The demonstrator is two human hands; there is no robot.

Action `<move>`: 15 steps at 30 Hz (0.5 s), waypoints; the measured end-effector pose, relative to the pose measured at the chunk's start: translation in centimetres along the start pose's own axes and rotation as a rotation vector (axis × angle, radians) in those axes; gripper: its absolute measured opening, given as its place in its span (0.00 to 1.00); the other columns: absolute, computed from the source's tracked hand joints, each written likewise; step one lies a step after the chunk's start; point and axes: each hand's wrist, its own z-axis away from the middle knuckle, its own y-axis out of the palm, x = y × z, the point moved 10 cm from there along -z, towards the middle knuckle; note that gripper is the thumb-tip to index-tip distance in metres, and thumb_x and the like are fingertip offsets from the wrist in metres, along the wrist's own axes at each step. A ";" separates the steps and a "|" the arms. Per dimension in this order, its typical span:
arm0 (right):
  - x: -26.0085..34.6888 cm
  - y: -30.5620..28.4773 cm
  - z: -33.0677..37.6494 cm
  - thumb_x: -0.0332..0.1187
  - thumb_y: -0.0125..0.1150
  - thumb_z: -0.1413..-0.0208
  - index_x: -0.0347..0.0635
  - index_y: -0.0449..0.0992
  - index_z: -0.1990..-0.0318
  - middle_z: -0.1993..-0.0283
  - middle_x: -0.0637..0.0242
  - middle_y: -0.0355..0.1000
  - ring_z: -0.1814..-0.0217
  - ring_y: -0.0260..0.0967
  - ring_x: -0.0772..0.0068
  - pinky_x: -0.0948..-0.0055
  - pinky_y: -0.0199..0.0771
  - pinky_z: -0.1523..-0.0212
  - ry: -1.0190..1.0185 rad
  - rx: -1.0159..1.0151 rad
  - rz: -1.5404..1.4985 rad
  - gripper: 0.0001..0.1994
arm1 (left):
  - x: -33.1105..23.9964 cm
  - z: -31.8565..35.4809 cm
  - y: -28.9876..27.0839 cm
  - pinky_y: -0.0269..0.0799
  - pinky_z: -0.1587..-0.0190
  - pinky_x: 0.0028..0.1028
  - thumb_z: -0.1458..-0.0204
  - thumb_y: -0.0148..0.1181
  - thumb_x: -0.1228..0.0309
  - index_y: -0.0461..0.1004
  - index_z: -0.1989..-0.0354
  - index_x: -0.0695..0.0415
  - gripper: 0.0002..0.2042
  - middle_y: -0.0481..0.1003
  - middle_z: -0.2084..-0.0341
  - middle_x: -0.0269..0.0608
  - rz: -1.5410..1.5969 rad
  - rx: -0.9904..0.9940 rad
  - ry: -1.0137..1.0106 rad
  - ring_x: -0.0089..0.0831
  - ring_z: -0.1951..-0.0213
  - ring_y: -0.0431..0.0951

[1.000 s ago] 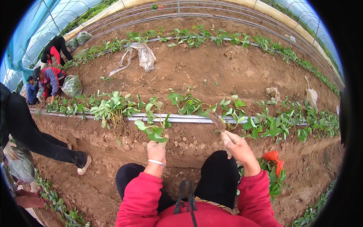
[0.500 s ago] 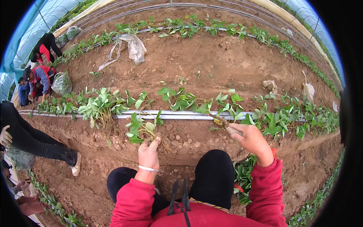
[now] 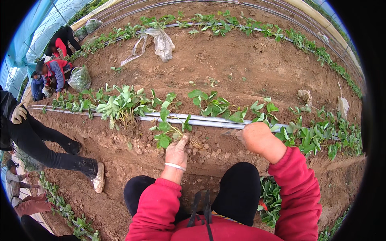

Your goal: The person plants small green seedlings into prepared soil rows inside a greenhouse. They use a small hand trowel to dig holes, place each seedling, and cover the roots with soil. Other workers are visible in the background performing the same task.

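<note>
Brown soil ridges point(image 3: 241, 68) under a translucent plastic tunnel cover point(image 3: 28, 36) (daylight throughout).

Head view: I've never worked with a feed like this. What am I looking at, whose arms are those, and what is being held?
This one picture comes from a wide fisheye camera on a person's head, looking down; straight lines bend near the rim. The two red-sleeved arms are that person's own. The left hand holds a small green leafy seedling by its base against the brown soil bed. The right hand grips a small tool with a flat tip I cannot identify. A pale irrigation strip runs along the planted row. Other people work at the left.
</note>
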 end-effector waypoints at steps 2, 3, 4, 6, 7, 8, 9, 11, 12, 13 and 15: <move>-0.3 -0.1 -0.2 0.30 0.56 0.60 0.45 0.79 0.73 0.70 0.60 0.76 0.65 0.75 0.60 0.64 0.75 0.65 -0.005 -0.023 -0.029 0.07 | -0.2 -0.4 0.3 0.65 0.69 0.24 0.51 0.61 0.73 0.74 0.60 0.59 0.10 0.76 0.68 0.35 0.052 0.062 0.002 0.25 0.70 0.72; -0.3 -0.3 -0.2 0.30 0.56 0.60 0.45 0.79 0.73 0.71 0.61 0.76 0.65 0.75 0.60 0.64 0.75 0.65 -0.006 -0.036 -0.046 0.06 | -0.3 -0.8 0.1 0.65 0.68 0.24 0.51 0.60 0.74 0.74 0.59 0.60 0.10 0.76 0.67 0.35 0.079 0.096 0.020 0.25 0.69 0.73; 0.1 -0.8 -0.1 0.31 0.55 0.58 0.45 0.78 0.75 0.71 0.60 0.75 0.66 0.74 0.58 0.62 0.74 0.66 -0.045 -0.054 -0.065 0.06 | -0.5 -1.1 -0.1 0.66 0.67 0.25 0.51 0.59 0.76 0.74 0.59 0.60 0.10 0.76 0.66 0.36 0.105 0.131 0.038 0.25 0.67 0.73; -0.5 -1.4 0.5 0.33 0.55 0.56 0.46 0.78 0.76 0.72 0.59 0.75 0.67 0.74 0.58 0.61 0.74 0.67 -0.073 -0.078 -0.108 0.06 | -0.6 -1.2 0.7 0.66 0.65 0.26 0.52 0.58 0.77 0.74 0.59 0.61 0.10 0.76 0.65 0.37 0.120 0.178 0.049 0.24 0.66 0.73; -0.8 -1.7 0.8 0.34 0.54 0.55 0.46 0.78 0.76 0.72 0.58 0.75 0.67 0.73 0.57 0.61 0.73 0.67 -0.085 -0.090 -0.130 0.07 | -0.7 -1.0 1.2 0.66 0.64 0.26 0.52 0.57 0.78 0.73 0.59 0.61 0.11 0.76 0.65 0.37 0.126 0.202 0.055 0.24 0.66 0.73; -0.9 -2.0 1.0 0.34 0.54 0.54 0.46 0.78 0.76 0.72 0.58 0.74 0.68 0.73 0.56 0.60 0.73 0.68 -0.090 -0.104 -0.135 0.07 | -0.8 -1.0 1.2 0.66 0.65 0.25 0.52 0.59 0.77 0.73 0.59 0.62 0.11 0.76 0.66 0.37 0.083 0.149 0.067 0.24 0.67 0.73; -1.0 -2.3 1.1 0.35 0.54 0.53 0.47 0.77 0.76 0.73 0.58 0.74 0.68 0.73 0.55 0.59 0.73 0.68 -0.093 -0.118 -0.141 0.08 | -0.9 -1.3 1.0 0.66 0.65 0.24 0.52 0.59 0.77 0.73 0.60 0.62 0.11 0.76 0.67 0.37 0.030 0.139 0.083 0.24 0.67 0.73; -1.7 -2.3 1.2 0.37 0.53 0.51 0.48 0.78 0.75 0.74 0.58 0.74 0.70 0.73 0.54 0.58 0.72 0.70 -0.075 -0.144 -0.145 0.08 | -1.0 -1.6 0.9 0.65 0.67 0.23 0.53 0.60 0.77 0.73 0.61 0.63 0.10 0.76 0.68 0.37 -0.070 0.125 0.110 0.24 0.68 0.73; -2.2 -2.0 1.0 0.37 0.53 0.51 0.49 0.78 0.75 0.75 0.58 0.73 0.70 0.72 0.54 0.58 0.72 0.70 -0.054 -0.156 -0.143 0.08 | -1.0 -1.7 0.8 0.65 0.68 0.21 0.54 0.62 0.77 0.74 0.62 0.62 0.10 0.76 0.68 0.36 -0.147 0.060 0.108 0.23 0.69 0.73; -2.7 -1.8 1.1 0.38 0.53 0.50 0.50 0.78 0.74 0.75 0.58 0.73 0.71 0.72 0.53 0.57 0.72 0.70 -0.033 -0.168 -0.140 0.08 | -1.1 -1.7 0.9 0.66 0.68 0.21 0.54 0.62 0.77 0.73 0.62 0.62 0.10 0.76 0.68 0.36 -0.183 0.050 0.132 0.22 0.69 0.73; -2.2 -2.9 1.1 0.37 0.54 0.50 0.49 0.78 0.73 0.77 0.59 0.73 0.72 0.72 0.53 0.58 0.72 0.71 -0.080 -0.194 -0.159 0.08 | -1.7 -1.8 0.8 0.67 0.68 0.20 0.54 0.62 0.78 0.73 0.62 0.62 0.10 0.76 0.68 0.35 -0.260 0.023 0.192 0.22 0.69 0.73</move>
